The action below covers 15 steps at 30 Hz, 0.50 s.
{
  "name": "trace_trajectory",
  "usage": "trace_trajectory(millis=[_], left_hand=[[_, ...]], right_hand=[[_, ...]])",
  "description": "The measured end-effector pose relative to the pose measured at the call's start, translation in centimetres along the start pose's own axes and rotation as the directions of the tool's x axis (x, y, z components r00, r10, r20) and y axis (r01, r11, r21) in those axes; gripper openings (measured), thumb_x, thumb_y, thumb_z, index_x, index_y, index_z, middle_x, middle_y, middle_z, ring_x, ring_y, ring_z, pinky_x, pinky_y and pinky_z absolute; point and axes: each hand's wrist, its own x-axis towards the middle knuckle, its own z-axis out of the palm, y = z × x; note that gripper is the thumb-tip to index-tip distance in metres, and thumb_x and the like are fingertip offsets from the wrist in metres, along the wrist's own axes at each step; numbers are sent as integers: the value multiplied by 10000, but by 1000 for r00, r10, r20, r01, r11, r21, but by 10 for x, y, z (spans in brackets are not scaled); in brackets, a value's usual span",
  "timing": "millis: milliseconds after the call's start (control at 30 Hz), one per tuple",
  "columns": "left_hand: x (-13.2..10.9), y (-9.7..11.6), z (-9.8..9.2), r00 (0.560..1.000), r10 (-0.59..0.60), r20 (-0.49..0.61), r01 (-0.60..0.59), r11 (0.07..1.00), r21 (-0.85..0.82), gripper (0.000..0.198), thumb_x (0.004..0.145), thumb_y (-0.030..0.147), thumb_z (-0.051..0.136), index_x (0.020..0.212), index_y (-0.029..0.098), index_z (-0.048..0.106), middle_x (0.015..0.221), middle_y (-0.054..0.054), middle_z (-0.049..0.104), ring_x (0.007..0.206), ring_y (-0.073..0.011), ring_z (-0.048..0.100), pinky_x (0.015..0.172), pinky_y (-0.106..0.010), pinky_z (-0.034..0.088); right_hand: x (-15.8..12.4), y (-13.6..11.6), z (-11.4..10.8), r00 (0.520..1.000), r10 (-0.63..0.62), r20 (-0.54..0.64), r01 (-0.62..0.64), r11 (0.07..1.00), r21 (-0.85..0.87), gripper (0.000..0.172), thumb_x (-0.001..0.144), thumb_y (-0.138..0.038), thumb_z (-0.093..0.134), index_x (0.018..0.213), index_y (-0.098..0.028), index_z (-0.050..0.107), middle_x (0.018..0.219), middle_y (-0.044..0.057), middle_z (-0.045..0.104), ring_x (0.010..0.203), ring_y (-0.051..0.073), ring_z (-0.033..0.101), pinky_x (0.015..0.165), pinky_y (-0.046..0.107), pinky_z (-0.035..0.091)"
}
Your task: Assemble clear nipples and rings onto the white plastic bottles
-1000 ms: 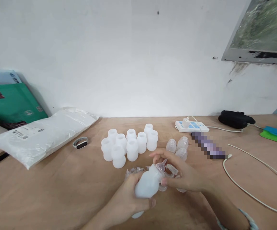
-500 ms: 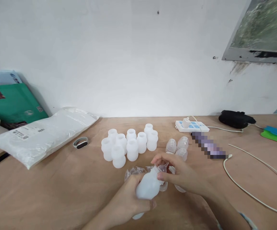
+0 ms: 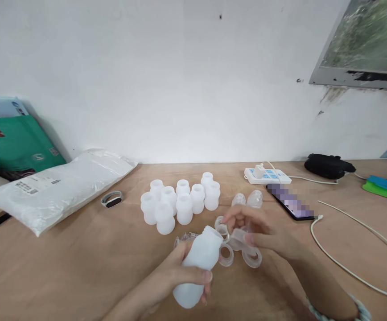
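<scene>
My left hand [image 3: 176,274] is wrapped round a white translucent baby bottle [image 3: 200,256], tilted with its threaded mouth up and to the right. Just right of that mouth, my right hand [image 3: 258,227] has its thumb against a clear plastic ring [image 3: 238,239], its fingers curled over the far side. Other clear rings lie under and beside it, one [image 3: 226,255] close to the bottle and another [image 3: 253,257] below my right hand. Clear dome caps [image 3: 255,199] stand behind that hand. Small clear parts [image 3: 184,239] are partly hidden behind my left hand.
Several white bottles [image 3: 184,209] stand grouped beyond my hands. A fitness band [image 3: 112,199] and a white plastic parcel [image 3: 59,187] lie to the left. Rightward are a phone [image 3: 290,203], a power strip [image 3: 267,175], a white cable [image 3: 342,265] and a black pouch [image 3: 329,166].
My right hand has moved right, away from the bottle's mouth, where it held a clear funnel-shaped piece. The bottle has come slightly left and lower, and its mouth now shows.
</scene>
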Motion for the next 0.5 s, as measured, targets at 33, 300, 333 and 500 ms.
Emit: trace_trajectory(millis=[33, 300, 333, 500], left_hand=[[1, 0, -1, 1000, 6, -25, -6, 1000, 1, 556, 612, 349, 825, 1057, 150, 558, 670, 7, 685, 568, -136, 616, 567, -262, 500], [1, 1, 2, 995, 91, 44, -91, 996, 3, 571, 707, 539, 801, 1035, 145, 547, 720, -51, 728, 602, -158, 665, 597, -250, 482], [2, 0, 3, 990, 124, 70, -124, 992, -2, 576, 743, 588, 758, 1038, 137, 555, 752, -80, 742, 622, -170, 684, 612, -256, 486], [7, -8, 5, 982, 179, 66, -174, 981, -83, 695, 816, 747, 561, 1062, 98, 591, 790, -145, 753, 625, -213, 724, 603, -282, 515]], right_hand=[[0, 1, 3, 998, 29, 47, -29, 1000, -5, 417, 838, -558, 674, 1093, -228, 666, 909, 34, 625, 800, 182, 557, 705, 301, 437], [5, 8, 23, 991, 108, -83, -113, 992, -58, 328, 802, -518, 680, 886, -200, 690, 826, 23, 626, 751, 175, 550, 700, 298, 456], [5, 7, 21, 991, 104, -87, -108, 993, -41, 320, 801, -509, 676, 875, -197, 680, 796, 19, 623, 728, 171, 551, 677, 292, 459], [9, -2, -12, 957, 76, -279, -100, 993, -70, 242, 800, -432, 642, 837, -193, 655, 753, 18, 641, 686, 176, 588, 616, 280, 480]])
